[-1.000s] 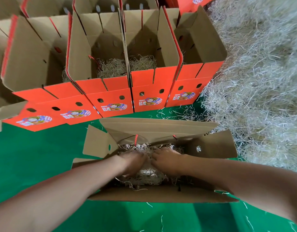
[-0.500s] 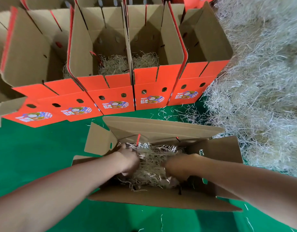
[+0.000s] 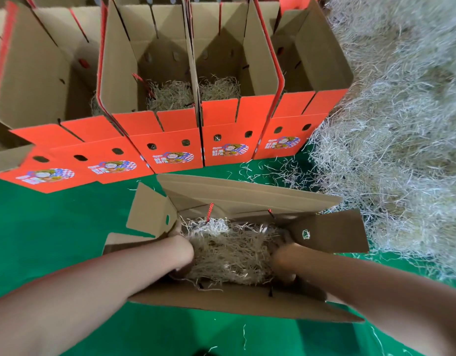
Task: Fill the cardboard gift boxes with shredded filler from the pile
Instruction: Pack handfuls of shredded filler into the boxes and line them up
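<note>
Hands, together a second ago, now sit apart at the ends of the lower-centre box (image 3: 221, 301), left hand (image 3: 182, 249) and right hand (image 3: 282, 255) apparently levelling its shredded filler (image 3: 229, 253), fingers buried, grip unclear.

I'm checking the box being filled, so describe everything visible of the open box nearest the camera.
The near box is plain brown cardboard, upright on the green floor, its top flaps spread outward. The left and right flaps each have an oval hole; two red-striped cords show at the far wall. Its bottom is covered by shredded filler. The left hand and right hand reach inside at opposite ends of the filler, fingers mostly hidden.
</note>
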### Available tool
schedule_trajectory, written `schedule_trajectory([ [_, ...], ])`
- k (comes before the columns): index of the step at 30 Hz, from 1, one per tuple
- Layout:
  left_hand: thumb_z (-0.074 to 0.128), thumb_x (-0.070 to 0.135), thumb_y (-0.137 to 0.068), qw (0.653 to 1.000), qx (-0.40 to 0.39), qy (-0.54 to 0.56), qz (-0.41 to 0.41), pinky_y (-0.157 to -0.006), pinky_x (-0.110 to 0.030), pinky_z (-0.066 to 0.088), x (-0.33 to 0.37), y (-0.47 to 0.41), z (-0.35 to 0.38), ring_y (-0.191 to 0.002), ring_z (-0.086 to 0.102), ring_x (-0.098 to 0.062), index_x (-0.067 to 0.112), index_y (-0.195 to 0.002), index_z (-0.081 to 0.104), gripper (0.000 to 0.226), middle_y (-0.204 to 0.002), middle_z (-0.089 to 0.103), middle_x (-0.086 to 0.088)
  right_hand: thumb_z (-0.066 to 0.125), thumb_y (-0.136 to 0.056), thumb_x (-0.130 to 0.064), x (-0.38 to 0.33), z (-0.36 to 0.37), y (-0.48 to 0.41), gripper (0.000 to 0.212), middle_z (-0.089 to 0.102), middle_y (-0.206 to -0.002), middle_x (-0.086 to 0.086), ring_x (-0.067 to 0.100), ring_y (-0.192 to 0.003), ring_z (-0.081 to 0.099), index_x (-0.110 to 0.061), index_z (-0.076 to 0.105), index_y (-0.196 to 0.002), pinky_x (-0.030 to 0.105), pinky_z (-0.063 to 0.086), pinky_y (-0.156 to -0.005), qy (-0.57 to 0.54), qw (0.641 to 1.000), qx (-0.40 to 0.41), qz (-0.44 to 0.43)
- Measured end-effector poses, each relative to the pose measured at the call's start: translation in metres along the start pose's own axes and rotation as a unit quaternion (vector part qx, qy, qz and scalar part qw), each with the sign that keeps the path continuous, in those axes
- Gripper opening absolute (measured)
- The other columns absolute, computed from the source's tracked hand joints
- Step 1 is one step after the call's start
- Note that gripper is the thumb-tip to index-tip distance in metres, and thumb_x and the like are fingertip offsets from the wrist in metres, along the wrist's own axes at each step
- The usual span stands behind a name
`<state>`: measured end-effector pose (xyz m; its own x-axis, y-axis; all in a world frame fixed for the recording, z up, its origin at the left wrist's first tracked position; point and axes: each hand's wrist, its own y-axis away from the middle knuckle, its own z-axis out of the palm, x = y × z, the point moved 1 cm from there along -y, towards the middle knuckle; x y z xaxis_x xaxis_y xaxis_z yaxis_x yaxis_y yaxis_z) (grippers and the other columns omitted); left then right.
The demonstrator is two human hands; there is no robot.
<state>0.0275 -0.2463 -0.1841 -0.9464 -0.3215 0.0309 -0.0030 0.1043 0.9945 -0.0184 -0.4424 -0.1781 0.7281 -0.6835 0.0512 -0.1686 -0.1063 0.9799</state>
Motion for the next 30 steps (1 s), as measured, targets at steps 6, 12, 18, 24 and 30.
schedule_trajectory([
  [6, 0.052, 0.003, -0.084, 0.965, 0.212, 0.127, -0.085, -0.084, -0.035, 0.048, -0.007, 0.021, -0.019, -0.107, 0.057, -0.029, 0.000, -0.112, 0.061, 0.028, -0.113, 0.059, -0.015, 0.053, -0.088, -0.004, 0.019, -0.022, 0.020, 0.022, 0.062, -0.099, 0.013, 0.027, -0.088, 0.058, 0.000, 0.061, -0.108, 0.035, 0.049, -0.072, -0.137, 0.983, 0.125, -0.016],
  [12, 0.045, -0.006, -0.089, 0.915, 0.348, 0.201, -0.039, -0.113, -0.040, 0.025, -0.007, 0.002, -0.018, -0.136, 0.029, -0.035, 0.002, -0.132, 0.048, 0.044, -0.145, 0.034, -0.020, 0.053, -0.085, 0.000, 0.000, -0.035, 0.019, 0.048, 0.050, -0.129, 0.013, 0.031, -0.114, 0.052, -0.019, 0.049, -0.130, 0.043, 0.049, -0.088, -0.153, 0.959, 0.229, -0.071],
  [18, 0.045, 0.027, -0.095, 0.989, 0.096, 0.042, -0.102, -0.113, -0.051, -0.002, -0.018, -0.015, 0.003, -0.144, -0.008, -0.026, 0.012, -0.147, 0.024, 0.057, -0.157, -0.005, -0.011, 0.047, -0.092, -0.015, -0.010, 0.005, -0.015, 0.049, 0.036, -0.144, 0.015, 0.034, -0.129, 0.038, -0.008, 0.038, -0.139, 0.047, 0.038, -0.103, -0.050, 0.998, 0.040, 0.000],
  [24, 0.049, 0.014, -0.090, 0.982, 0.146, 0.072, -0.101, -0.113, -0.055, 0.011, -0.019, -0.008, -0.009, -0.138, 0.024, -0.031, 0.008, -0.138, 0.041, 0.049, -0.150, 0.027, -0.016, 0.052, -0.089, -0.012, -0.002, -0.001, 0.004, 0.025, 0.061, -0.112, 0.016, 0.031, -0.099, 0.057, -0.001, 0.060, -0.110, 0.038, 0.050, -0.082, -0.065, 0.993, 0.099, -0.031],
  [30, 0.048, -0.003, -0.084, 0.914, 0.351, 0.190, -0.077, -0.098, -0.043, 0.044, -0.009, 0.011, -0.024, -0.113, 0.051, -0.033, 0.002, -0.119, 0.058, 0.037, -0.122, 0.053, -0.016, 0.054, -0.087, -0.008, 0.012, -0.025, 0.014, 0.029, 0.060, -0.114, 0.013, 0.028, -0.101, 0.059, -0.003, 0.059, -0.115, 0.039, 0.053, -0.082, -0.166, 0.959, 0.211, 0.088],
])
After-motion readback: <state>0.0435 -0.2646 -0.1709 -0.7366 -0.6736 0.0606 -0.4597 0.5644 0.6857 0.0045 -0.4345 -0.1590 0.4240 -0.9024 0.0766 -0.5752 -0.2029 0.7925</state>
